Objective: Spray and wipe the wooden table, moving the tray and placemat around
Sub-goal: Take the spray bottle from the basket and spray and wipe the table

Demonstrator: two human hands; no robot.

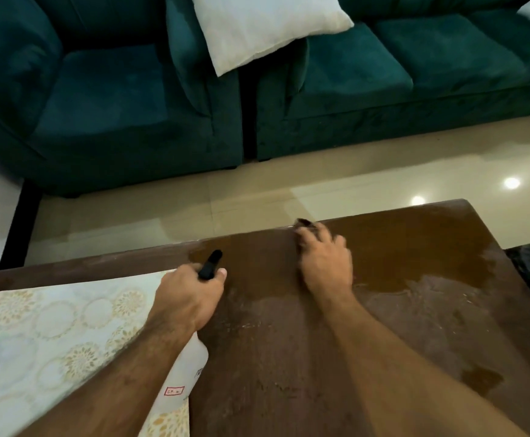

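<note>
Left hand (191, 298) grips the spray bottle (194, 370) beside the placemat (52, 335); right hand (325, 260) presses a dark cloth (304, 223) on the wet surface (288, 357).

Wooden table (276, 357): dark brown, with a lighter orange-brown wet patch at the far right and pale, dusty streaks across the near surface. Placemat (52, 335), near left: off-white to pale blue, patterned with gold floral medallions and pale rings. Spray bottle (194, 364): translucent white body, black nozzle, small white label with a red outline. Sofas (415, 83), far side: deep teal velvet. Cushion (257, 26): plain white. Floor (257, 190): glossy cream tile with two bright white light reflections at right.
</note>
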